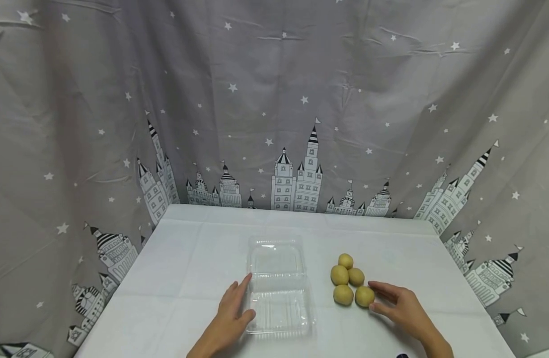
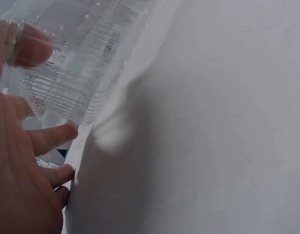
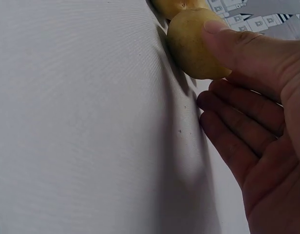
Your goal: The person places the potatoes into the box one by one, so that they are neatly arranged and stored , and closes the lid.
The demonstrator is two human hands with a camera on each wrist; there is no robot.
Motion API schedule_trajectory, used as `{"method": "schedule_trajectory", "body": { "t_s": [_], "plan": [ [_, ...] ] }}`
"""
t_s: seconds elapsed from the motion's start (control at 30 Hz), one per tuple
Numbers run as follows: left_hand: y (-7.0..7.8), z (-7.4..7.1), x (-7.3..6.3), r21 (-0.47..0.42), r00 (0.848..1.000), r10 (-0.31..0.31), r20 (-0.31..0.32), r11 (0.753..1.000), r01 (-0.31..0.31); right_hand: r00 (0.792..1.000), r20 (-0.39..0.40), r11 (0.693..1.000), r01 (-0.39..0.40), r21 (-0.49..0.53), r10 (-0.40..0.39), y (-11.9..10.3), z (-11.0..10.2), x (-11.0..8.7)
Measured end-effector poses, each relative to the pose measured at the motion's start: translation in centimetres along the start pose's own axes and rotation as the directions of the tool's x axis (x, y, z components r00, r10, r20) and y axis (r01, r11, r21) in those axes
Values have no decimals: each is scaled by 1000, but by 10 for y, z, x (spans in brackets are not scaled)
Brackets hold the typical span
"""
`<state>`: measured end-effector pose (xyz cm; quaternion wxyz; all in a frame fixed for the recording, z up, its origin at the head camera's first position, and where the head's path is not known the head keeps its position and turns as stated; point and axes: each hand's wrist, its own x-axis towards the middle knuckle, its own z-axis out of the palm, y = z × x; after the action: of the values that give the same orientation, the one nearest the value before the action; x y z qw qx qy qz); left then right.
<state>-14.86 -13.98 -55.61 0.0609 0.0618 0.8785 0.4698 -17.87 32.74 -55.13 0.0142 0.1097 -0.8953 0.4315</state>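
A clear plastic clamshell container (image 1: 278, 303) lies unfolded on the white table, its lid half toward the back. My left hand (image 1: 231, 313) is at the container's left side, fingers extended along the edge and thumb near the front half. In the left wrist view, the thumb (image 2: 33, 46) overlaps the clear plastic (image 2: 77, 73). Several yellow-brown potatoes (image 1: 343, 295) sit grouped to the right of the container. Beside the nearest right potato (image 1: 364, 297) is my right hand (image 1: 404, 308), thumb and fingers spread apart. From the right wrist, the thumb overlaps that potato (image 3: 191, 46); firm contact is unclear.
A white cloth covers the table (image 1: 185, 278). Behind and around it hangs a grey curtain (image 1: 256, 99) printed with stars and castles. A small dark object (image 1: 402, 355) shows at the bottom edge, near the right forearm.
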Motion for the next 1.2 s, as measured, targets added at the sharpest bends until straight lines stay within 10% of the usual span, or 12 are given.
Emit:
{"method": "schedule_trajectory", "body": {
  "t_s": [1.2],
  "plan": [
    [-6, 9, 2, -57, 976, 188, -111, 979, -195, 998, -60, 1000, 20, 0, -20, -4, -3, -14]
  ]
}}
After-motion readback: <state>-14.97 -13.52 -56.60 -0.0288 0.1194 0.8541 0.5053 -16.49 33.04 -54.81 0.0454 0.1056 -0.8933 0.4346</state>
